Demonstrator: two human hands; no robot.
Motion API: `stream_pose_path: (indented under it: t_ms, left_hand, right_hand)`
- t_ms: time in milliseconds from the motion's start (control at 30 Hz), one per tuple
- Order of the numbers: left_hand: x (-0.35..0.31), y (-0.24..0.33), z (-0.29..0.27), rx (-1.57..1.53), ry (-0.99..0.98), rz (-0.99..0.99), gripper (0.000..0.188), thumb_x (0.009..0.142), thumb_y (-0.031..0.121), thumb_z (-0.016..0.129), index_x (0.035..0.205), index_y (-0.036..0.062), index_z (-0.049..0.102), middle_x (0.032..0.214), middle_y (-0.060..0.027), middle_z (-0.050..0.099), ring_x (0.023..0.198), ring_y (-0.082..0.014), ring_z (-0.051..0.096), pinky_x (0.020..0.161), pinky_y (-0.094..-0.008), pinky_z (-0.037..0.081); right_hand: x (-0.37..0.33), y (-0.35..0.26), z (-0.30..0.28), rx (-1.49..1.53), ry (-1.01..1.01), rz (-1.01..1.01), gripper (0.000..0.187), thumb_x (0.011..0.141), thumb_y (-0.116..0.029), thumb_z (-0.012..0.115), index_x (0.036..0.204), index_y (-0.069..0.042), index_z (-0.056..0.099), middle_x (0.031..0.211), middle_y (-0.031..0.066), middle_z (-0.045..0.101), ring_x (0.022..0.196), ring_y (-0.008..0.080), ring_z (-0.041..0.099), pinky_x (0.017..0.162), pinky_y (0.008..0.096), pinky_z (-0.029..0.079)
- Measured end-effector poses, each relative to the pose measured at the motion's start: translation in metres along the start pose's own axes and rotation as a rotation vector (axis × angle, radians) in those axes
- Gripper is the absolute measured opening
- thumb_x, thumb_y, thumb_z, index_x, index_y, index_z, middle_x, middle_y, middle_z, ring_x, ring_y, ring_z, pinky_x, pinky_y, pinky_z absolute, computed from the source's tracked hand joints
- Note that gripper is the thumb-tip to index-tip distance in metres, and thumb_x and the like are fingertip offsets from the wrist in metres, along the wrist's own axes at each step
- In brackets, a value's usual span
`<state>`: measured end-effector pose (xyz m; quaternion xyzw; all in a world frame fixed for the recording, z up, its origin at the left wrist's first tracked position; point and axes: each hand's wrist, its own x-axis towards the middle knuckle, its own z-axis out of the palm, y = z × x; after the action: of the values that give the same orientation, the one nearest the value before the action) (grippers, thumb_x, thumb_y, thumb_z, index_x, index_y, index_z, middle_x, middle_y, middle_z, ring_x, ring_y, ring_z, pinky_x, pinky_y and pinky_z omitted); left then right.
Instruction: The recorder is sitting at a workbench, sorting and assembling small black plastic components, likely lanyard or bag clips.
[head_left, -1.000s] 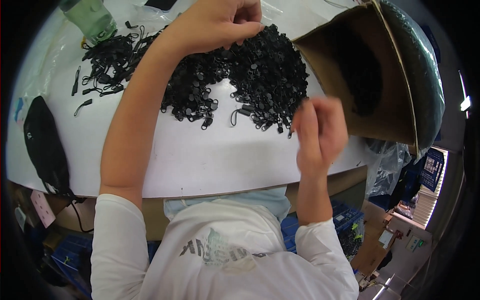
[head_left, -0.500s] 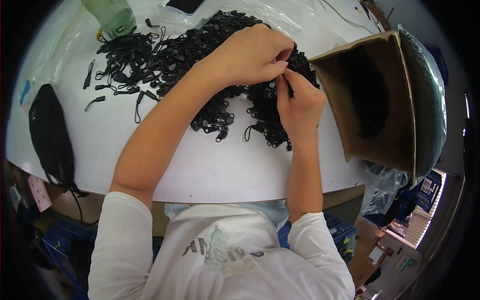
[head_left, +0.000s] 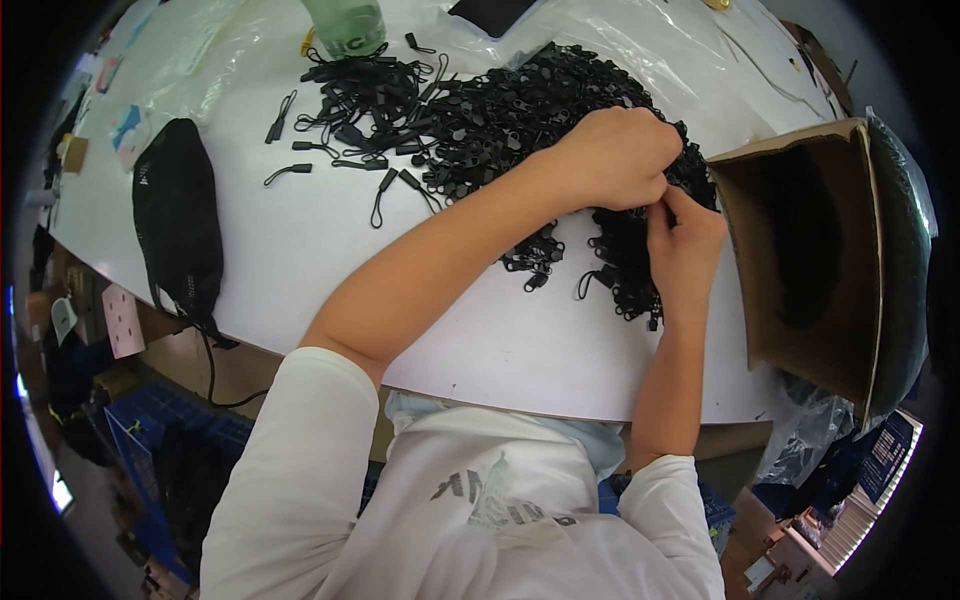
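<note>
Since a second ago the right hand (head_left: 685, 245), which hung apart near the table edge, has come up to meet the left hand (head_left: 620, 155) over the heap; half a second ago they were already joined, and they stay so.

The white table (head_left: 320, 250) fills most of the view. At its right end stands an open cardboard box (head_left: 770, 260), tipped on its side with its dark inside facing the hands. A black mesh pouch (head_left: 178, 220) lies near the table's left edge. The heap of small black zipper pulls (head_left: 520, 120) spreads across the middle, reaching under both hands and up to the box's rim. Loose black cord pullers (head_left: 350, 95) lie scattered to its left, beside a green bottle (head_left: 345, 22) at the far edge.

The left hand curls downward, fingers drawn together; the right hand's fingertips (head_left: 665, 200) pinch close against them. Something small and black sits between the two, though what exactly is gripped cannot be made out.
</note>
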<state>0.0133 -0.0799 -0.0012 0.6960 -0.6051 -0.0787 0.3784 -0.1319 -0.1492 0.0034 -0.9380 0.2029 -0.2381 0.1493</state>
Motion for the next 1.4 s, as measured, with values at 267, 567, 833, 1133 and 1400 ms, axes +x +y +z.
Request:
stream_pose_path:
  t_ms: [267, 567, 833, 1133, 1400]
  left_hand:
    - [0.004, 0.015, -0.007, -0.601, -0.004, -0.181, 0.025, 0.082, 0.024, 0.060, 0.074, 0.0000, 0.062, 0.053, -0.0067, 0.056, 0.043, -0.0133, 0.054, 0.041, -0.0263, 0.042]
    - [0.002, 0.000, -0.009, -0.805, -0.357, -0.336, 0.026, 0.087, 0.016, 0.052, 0.069, -0.0001, 0.060, 0.051, -0.0018, 0.050, 0.043, -0.0075, 0.047, 0.041, -0.0228, 0.035]
    - [0.004, 0.016, -0.008, -0.616, 0.025, -0.219, 0.018, 0.089, 0.013, 0.058, 0.092, 0.0000, 0.070, 0.064, -0.0008, 0.059, 0.053, -0.0060, 0.050, 0.051, -0.0206, 0.041]
    - [0.001, 0.011, -0.020, -0.479, -0.154, -0.139, 0.013, 0.088, 0.005, 0.057, 0.093, -0.0028, 0.066, 0.070, -0.0055, 0.065, 0.063, -0.0100, 0.061, 0.055, -0.0234, 0.047]
    - [0.000, 0.017, -0.009, -0.030, -0.260, 0.101, 0.015, 0.075, -0.004, 0.062, 0.091, -0.0022, 0.063, 0.079, -0.0210, 0.063, 0.074, -0.0386, 0.061, 0.067, -0.0392, 0.050]
  right_hand:
    - [-0.002, 0.000, -0.007, 0.288, 0.113, 0.140, 0.009, 0.086, -0.005, 0.061, 0.092, 0.001, 0.064, 0.065, 0.0153, 0.062, 0.054, 0.0278, 0.062, 0.053, 0.0345, 0.047]
    - [0.002, 0.014, 0.001, 0.256, 0.187, -0.143, 0.010, 0.082, -0.011, 0.065, 0.080, -0.005, 0.057, 0.061, 0.0125, 0.058, 0.055, 0.0308, 0.059, 0.050, 0.0407, 0.046]
    - [0.002, 0.025, -0.001, 0.224, 0.182, -0.218, 0.011, 0.077, -0.010, 0.070, 0.077, -0.003, 0.061, 0.056, 0.0103, 0.055, 0.046, 0.0260, 0.054, 0.045, 0.0340, 0.042]
    - [-0.002, 0.011, 0.000, 0.229, 0.245, -0.070, 0.012, 0.084, -0.013, 0.064, 0.080, -0.002, 0.062, 0.063, 0.0117, 0.060, 0.053, 0.0292, 0.058, 0.049, 0.0364, 0.045]
    - [-0.001, 0.027, 0.002, 0.049, -0.164, 0.047, 0.014, 0.082, -0.016, 0.064, 0.079, -0.002, 0.067, 0.070, 0.0163, 0.064, 0.067, 0.0362, 0.063, 0.060, 0.0459, 0.051]
